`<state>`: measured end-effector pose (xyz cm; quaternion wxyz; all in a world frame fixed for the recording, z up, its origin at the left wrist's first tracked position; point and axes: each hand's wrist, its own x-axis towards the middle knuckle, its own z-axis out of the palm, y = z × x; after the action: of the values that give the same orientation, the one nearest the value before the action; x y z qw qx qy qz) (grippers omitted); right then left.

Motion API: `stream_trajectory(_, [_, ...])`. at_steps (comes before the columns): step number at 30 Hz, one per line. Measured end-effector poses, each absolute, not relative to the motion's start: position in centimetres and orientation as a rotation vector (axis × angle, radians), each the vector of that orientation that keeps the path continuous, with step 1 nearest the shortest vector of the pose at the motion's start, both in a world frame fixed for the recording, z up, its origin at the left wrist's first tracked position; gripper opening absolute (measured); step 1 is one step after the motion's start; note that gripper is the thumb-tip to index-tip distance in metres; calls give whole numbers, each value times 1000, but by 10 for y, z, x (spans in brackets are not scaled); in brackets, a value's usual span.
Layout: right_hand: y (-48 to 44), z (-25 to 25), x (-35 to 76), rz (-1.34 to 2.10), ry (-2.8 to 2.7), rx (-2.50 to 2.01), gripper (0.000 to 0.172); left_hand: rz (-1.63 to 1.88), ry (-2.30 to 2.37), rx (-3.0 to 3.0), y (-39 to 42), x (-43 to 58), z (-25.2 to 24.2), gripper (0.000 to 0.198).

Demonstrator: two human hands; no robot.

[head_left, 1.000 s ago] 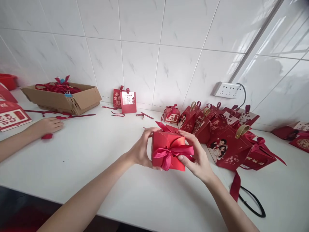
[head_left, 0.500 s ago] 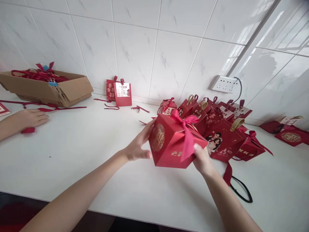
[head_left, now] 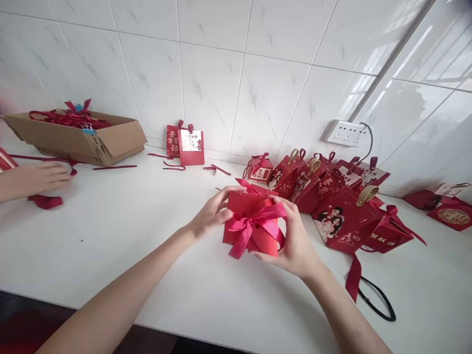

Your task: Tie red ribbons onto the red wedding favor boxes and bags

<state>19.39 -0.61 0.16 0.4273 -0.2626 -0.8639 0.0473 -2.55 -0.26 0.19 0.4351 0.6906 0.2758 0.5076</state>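
Observation:
Both my hands hold a red paper gift box tied with a pink-red ribbon bow, just above the white counter. My left hand grips its left side, fingers curled over the top edge. My right hand cups its right side and underside. The bow faces me.
A group of several finished red gift boxes stands right behind the held one. A cardboard box of red ribbons sits at back left. Another person's hand rests on the counter at far left. A black cord lies at right.
I have tipped the box back so its bow faces me; half a second ago its side with the gold emblem showed. The other person's hand has shifted slightly.

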Motion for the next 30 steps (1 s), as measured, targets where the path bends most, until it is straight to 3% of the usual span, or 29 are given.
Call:
stream_trajectory(12, [-6,-23,181,430,-2184,-751,96,1114,884,1846,-1,-29,-1,47])
stream_trajectory(15, [-1,-22,185,689,-2220,-761,102,1080,1014,1827,2,-26,-10,45])
stream_trajectory(17, [-2,-17,188,999,-2083,-683,91,1127,1042,1838,4,-22,-16,43])
stream_trajectory(19, [-4,-11,187,1173,-1840,-680,67,1258,995,1889,4,-16,-22,40])
stream_trajectory(22, [-8,-5,182,1057,-1612,-907,37,1528,862,1962,3,-7,-30,30])
stream_trajectory(24, [-9,-5,179,972,-1568,-1004,30,1602,839,2017,2,-4,-32,26])
stream_trajectory(28, [-9,-9,176,946,-1571,-972,27,1517,787,2140,-1,-7,-30,50])
stream_trajectory(30, [-9,-11,176,916,-1592,-958,26,1512,778,2164,-3,-9,-27,47])
